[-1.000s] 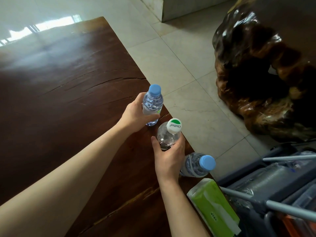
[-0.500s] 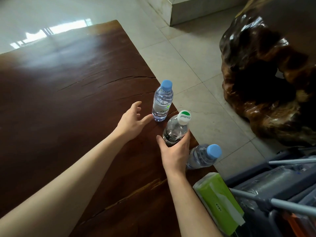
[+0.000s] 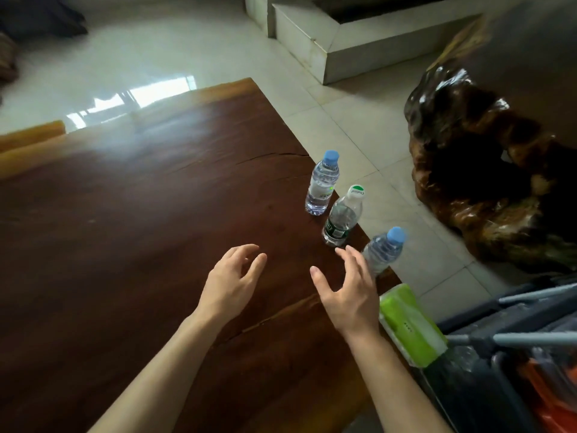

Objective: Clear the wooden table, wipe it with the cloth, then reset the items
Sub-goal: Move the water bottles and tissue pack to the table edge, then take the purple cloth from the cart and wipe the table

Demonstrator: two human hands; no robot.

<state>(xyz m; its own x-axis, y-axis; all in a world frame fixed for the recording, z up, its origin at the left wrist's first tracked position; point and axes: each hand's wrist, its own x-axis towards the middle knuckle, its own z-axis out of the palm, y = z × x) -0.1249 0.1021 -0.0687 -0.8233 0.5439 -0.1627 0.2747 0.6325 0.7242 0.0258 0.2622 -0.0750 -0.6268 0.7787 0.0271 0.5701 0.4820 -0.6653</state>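
Three water bottles stand in a row along the right edge of the dark wooden table (image 3: 131,220): a blue-capped bottle (image 3: 322,184) farthest, a white-and-green-capped bottle (image 3: 342,217) in the middle, and a second blue-capped bottle (image 3: 383,250) nearest. A green tissue pack (image 3: 411,325) lies at the table's near right edge. My left hand (image 3: 231,281) hovers open over the table, left of the bottles. My right hand (image 3: 349,293) is open too, its fingertips just short of the middle and near bottles. Both hands hold nothing. No cloth is in view.
A large dark carved wood stump (image 3: 487,182) stands on the tiled floor right of the table. A grey cart with metal bars (image 3: 524,339) and an orange bag sits at the lower right. A stone step (image 3: 359,35) lies at the far side.
My left hand let go of the far blue-capped bottle, then my right hand released the middle bottle. Both hands have drawn back toward me, open. The view has tilted up.
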